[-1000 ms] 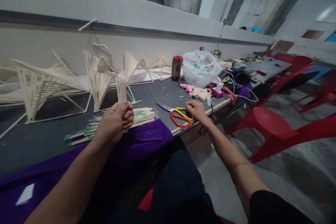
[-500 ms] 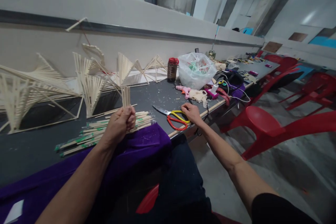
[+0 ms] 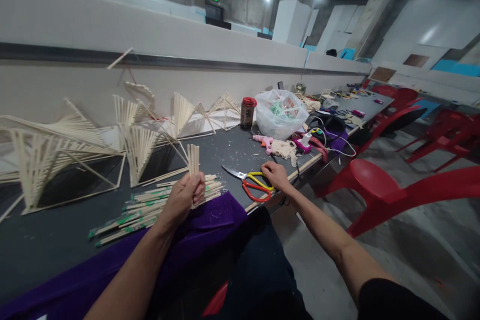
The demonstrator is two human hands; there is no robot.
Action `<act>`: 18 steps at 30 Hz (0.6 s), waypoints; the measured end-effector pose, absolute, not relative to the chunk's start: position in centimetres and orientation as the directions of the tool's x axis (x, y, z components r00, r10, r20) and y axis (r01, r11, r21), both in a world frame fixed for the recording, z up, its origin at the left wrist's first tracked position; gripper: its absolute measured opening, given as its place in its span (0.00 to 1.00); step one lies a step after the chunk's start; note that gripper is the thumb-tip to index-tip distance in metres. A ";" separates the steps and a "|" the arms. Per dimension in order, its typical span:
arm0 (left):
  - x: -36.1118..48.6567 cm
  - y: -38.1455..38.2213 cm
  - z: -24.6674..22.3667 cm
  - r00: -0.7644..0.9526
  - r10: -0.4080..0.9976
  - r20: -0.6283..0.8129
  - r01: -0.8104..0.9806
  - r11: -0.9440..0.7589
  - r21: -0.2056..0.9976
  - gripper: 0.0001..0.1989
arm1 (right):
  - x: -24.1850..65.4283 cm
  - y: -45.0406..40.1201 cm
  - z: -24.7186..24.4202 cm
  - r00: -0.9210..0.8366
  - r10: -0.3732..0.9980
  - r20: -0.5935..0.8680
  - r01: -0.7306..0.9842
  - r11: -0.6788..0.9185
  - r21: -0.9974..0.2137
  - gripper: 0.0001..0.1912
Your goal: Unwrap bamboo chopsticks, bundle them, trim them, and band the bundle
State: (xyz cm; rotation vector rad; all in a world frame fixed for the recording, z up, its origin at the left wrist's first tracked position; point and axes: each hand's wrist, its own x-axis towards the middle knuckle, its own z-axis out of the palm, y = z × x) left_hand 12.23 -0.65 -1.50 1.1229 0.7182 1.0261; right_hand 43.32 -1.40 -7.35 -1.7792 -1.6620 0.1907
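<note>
My left hand [image 3: 186, 194] is closed around a small bundle of bare wooden chopsticks [image 3: 193, 158], held upright with their tops showing above the fist. Below and behind this fist lies a pile of plastic-wrapped chopsticks with green print [image 3: 129, 215], partly over a purple cloth [image 3: 219, 217]. At the table's front edge, my right hand [image 3: 276, 175] has its fingers curled at the yellow handle of a pair of scissors [image 3: 245, 178]. The scissors rest on the table with the blades pointing left; their other handle is red.
Fan-like stick structures [image 3: 140, 152] stand along the back wall. Farther right are a brown bottle with a red lid [image 3: 247, 114], a plastic bag [image 3: 280, 119], a pink glue gun [image 3: 265, 143] and cables. Red chairs [image 3: 369, 180] stand on the right.
The camera view has tilted, so the scene sits lower in the picture. Both hands keep their grips, and the scissors stay in place on the table.
</note>
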 end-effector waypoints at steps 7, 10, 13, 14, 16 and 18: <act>11.7 -1.3 -1.3 0.369 0.929 -0.003 -0.300 0.122 0.946 0.15 | 42.9 -1.7 -7.5 0.130 0.947 0.292 0.847 0.047 -0.529 0.14; 11.9 -1.3 -1.2 0.369 0.928 -0.041 -0.282 0.154 0.947 0.15 | 43.0 -1.7 -7.3 0.095 0.960 0.263 0.857 0.056 -0.512 0.14; 12.2 -1.2 -1.3 0.381 0.921 -0.081 -0.250 0.186 0.950 0.16 | 44.3 -0.1 -4.9 0.016 0.974 0.224 0.859 0.102 -0.502 0.12; 12.2 -1.2 -1.4 0.392 0.915 -0.094 -0.235 0.198 0.952 0.16 | 45.1 1.0 -3.5 0.012 0.973 0.232 0.860 0.108 -0.499 0.13; 12.2 -1.2 -1.6 0.418 0.901 -0.116 -0.207 0.218 0.954 0.17 | 47.3 3.9 0.1 0.117 0.939 0.323 0.873 0.058 -0.484 0.17; 12.2 -1.2 -1.8 0.444 0.886 -0.131 -0.186 0.234 0.954 0.18 | 49.7 7.5 3.8 0.257 0.892 0.373 0.885 -0.062 -0.462 0.19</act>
